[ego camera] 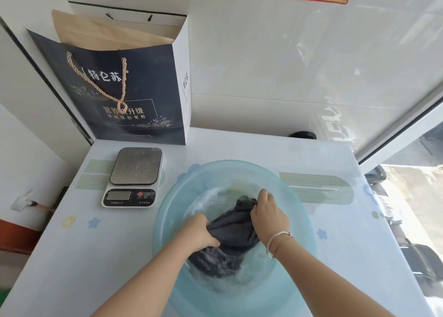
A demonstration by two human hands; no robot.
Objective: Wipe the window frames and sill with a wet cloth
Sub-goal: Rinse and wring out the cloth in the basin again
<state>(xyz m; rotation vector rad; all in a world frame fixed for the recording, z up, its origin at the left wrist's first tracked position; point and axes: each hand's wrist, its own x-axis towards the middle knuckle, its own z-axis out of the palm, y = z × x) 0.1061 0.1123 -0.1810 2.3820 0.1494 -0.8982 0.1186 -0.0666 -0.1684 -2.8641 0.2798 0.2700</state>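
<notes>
While the dark grey cloth sits soaking in the pale blue plastic basin, I have both hands on it and none of the window work has begun. The cloth lies directly between the hands, bunched, with its long axis running from the near side under my left hand up and away toward my right hand. A loose, wet mass of it trails in the water nearest to me, below the left wrist.

Left hand: fingers curled over, gripping a fold at the cloth's near-left edge. Right hand: fingers curled down, pinching the far end; a silver bracelet sits on that wrist. Both forearms reach in over the near rim, the right one extended further.

I judge the step in hand to be rinsing or wringing. The next move calls for lifting along that axis and twisting the two ends against each other.

The window frame lies off to the right, beyond the right hand. A digital kitchen scale stands left of the left hand.
</notes>
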